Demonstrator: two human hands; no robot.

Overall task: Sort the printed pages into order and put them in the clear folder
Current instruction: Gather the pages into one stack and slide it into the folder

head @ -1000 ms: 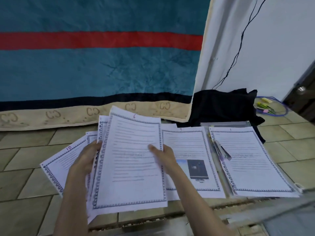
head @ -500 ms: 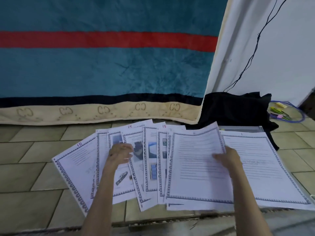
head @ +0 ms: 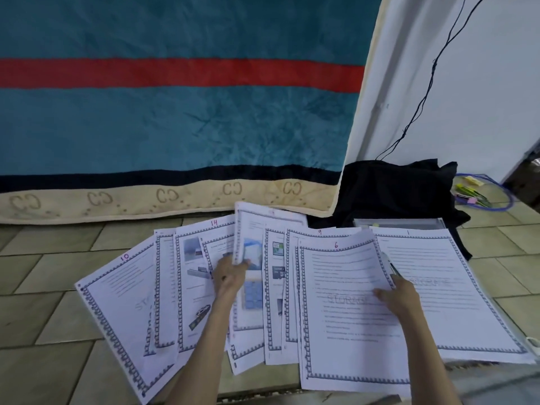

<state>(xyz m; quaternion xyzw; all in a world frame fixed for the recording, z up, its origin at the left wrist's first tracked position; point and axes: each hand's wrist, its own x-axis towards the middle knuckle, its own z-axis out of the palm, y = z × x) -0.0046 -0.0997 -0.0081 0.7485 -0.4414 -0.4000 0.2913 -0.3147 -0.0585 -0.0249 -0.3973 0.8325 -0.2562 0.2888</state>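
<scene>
Seemingly left hand pinches raised page; right hand presses page 6.

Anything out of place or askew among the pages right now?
Yes. The pages are fanned unevenly over the tiled floor, numbers out of order: page 10, 14, 9, 6, 1. The left hand lifts one page upright.

Both bare forearms reach in from the near edge, running away toward the far side. The left hand sits near the middle, its fingers curled with the thumb pinching a sheet edge, so its grip is closed. The right hand, further right, lies palm down with its fingers spread and nearly straight, pressing flat, and the thumb points left.
</scene>
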